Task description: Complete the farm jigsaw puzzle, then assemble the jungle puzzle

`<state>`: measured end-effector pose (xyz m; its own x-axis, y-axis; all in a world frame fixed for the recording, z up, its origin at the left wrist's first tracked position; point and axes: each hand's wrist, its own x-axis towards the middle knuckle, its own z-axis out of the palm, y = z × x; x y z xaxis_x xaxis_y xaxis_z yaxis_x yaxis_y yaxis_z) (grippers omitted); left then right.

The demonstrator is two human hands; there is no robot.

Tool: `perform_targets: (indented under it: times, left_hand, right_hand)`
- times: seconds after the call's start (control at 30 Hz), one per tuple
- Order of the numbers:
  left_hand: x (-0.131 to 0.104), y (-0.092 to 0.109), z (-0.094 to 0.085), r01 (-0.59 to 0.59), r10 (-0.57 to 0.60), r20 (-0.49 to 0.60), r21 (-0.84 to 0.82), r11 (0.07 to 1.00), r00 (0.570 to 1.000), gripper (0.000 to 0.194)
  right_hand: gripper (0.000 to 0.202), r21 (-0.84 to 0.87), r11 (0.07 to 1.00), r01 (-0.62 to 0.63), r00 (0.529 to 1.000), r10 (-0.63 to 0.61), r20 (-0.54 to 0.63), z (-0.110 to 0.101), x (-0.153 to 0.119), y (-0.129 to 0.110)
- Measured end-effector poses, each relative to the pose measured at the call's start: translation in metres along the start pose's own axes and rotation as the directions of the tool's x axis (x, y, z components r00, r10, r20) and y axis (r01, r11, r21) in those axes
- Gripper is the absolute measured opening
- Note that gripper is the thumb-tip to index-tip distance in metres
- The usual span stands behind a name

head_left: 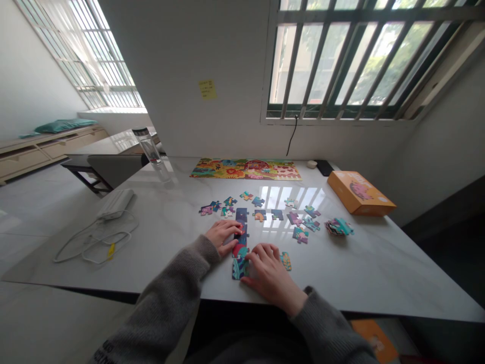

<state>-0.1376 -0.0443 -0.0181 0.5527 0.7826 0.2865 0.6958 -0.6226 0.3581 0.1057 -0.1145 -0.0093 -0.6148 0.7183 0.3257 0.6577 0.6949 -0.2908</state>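
Your strip (242, 238) lies just below the frame's centre. Your hands are apart: the left hand (223, 233) rests fingers spread on it, likely steadying it; the right hand (271, 270) curls at its bottom end, perhaps squaring it, though I can't tell whether it pinches. Loose pieces (277, 215) lie spread, probably for easy viewing. The strip's long axis runs up the frame, tabs pointing right.
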Motion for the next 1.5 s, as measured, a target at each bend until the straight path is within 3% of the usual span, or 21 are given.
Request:
perform_targets:
  times: [0.2,0.7,1.33,1.5]
  left_hand:
    - [0.000,0.004,0.003,0.005,-0.005,-0.023,0.014,1.000,1.000,0.028]
    - [-0.004,0.006,0.012,-0.023,0.024,-0.047,0.031,0.999,0.999,0.046]
    - [-0.004,0.001,0.015,-0.008,0.008,0.005,0.080,0.997,1.000,0.052]
    - [-0.011,0.009,0.005,-0.022,0.024,-0.023,0.086,0.996,0.999,0.035]
  right_hand:
    - [0.042,-0.011,1.000,-0.010,1.000,0.010,-0.004,0.004,0.003,-0.002]
    - [0.023,-0.005,0.998,0.067,0.998,-0.067,0.008,0.000,0.004,-0.005]
    - [0.022,0.067,0.993,0.093,0.995,-0.096,0.037,-0.007,0.000,-0.004]
    - [0.020,0.088,0.992,0.093,0.995,-0.096,0.030,-0.004,-0.001,-0.001]
